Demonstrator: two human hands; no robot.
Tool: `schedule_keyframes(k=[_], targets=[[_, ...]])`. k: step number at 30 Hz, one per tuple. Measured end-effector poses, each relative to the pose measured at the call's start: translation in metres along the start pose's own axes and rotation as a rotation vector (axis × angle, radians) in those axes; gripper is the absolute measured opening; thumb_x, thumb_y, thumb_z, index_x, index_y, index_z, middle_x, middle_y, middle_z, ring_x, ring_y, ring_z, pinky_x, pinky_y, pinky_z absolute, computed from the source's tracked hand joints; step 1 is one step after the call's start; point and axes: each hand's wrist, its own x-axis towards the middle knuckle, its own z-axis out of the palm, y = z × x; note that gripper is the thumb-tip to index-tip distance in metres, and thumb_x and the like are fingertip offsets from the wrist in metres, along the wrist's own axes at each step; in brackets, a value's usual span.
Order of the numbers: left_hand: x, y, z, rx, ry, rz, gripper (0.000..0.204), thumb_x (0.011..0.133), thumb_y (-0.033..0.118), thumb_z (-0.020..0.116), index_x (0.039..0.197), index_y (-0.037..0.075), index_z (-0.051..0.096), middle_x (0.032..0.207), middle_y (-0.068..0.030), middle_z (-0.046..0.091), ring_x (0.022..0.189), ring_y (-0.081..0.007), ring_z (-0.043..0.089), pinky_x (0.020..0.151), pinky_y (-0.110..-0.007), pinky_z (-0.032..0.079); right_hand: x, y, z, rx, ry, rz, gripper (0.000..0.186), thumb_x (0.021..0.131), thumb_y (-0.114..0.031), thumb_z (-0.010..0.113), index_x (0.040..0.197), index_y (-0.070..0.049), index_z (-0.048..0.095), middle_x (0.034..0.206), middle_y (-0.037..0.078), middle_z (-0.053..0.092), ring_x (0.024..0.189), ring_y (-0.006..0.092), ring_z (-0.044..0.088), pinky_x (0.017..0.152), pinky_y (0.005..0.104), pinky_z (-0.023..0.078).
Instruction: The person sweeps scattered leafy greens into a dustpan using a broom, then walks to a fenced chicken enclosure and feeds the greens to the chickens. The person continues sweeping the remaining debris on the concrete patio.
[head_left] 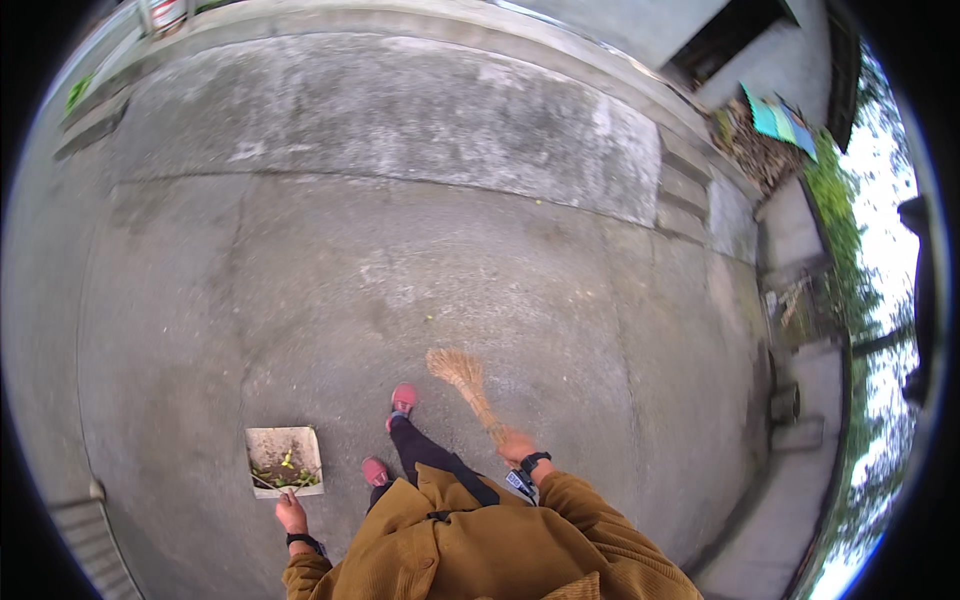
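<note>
A straw hand broom [462, 378] is gripped by my right hand [516, 446], its bristles fanned out ahead of me, to the right of my front shoe. Off to my left, my left hand [291, 512] is closed around the thin handle of a pale, square dustpan [284, 437]. Dirt and green and yellow leaf scraps [288, 472] lie in the pan, mostly along its side nearest my hand. Whether the pan touches the ground cannot be told.
Grey concrete ground [330, 280] stretches around me, with a small yellow-green scrap [429, 318] ahead. Steps [684, 190] and a heap of brown material [758, 150] under a teal sheet [778, 125] stand at the far right. A metal railing [100, 530] is at the lower left, a low wall [790, 480] at right.
</note>
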Motion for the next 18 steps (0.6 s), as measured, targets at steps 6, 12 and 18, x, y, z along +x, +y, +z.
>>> schedule_keyframes(k=[6, 12, 18], targets=[[0.14, 0.17, -0.008, 0.205, -0.092, 0.384, 0.04, 0.097, 0.033, 0.054, 0.077, -0.001, 0.063, 0.079, -0.0265, 0.063, 0.077, -0.0478, 0.06, 0.068, -0.054, 0.047, 0.076, -0.02, -0.013, 0.344, 0.051, 0.109, 0.052, 0.079, -0.017, 0.063, 0.129, -0.015, 0.049, 0.086, 0.017, 0.067, 0.072, 0.0332, 0.065, 0.063, 0.0432, 0.052], [0.264, 0.307, 0.04, 0.407, -0.39, 0.569, 0.039, 0.096, 0.036, 0.055, 0.081, 0.002, 0.065, 0.084, -0.0247, 0.066, 0.083, -0.0457, 0.063, 0.074, -0.054, 0.05, 0.16, -0.05, -0.033, 0.249, 0.06, 0.271, 0.053, 0.078, -0.014, 0.061, 0.13, -0.012, 0.049, 0.094, 0.022, 0.069, 0.089, 0.04, 0.067, 0.073, 0.0461, 0.053], [0.325, 0.424, 0.105, 0.472, -0.61, 0.742, 0.036, 0.095, 0.036, 0.055, 0.088, 0.003, 0.066, 0.085, -0.024, 0.066, 0.084, -0.0449, 0.062, 0.076, -0.052, 0.051, 0.21, -0.079, -0.038, 0.448, 0.124, 0.329, 0.054, 0.078, -0.013, 0.06, 0.131, -0.014, 0.049, 0.091, 0.024, 0.068, 0.086, 0.0438, 0.066, 0.079, 0.049, 0.053]])
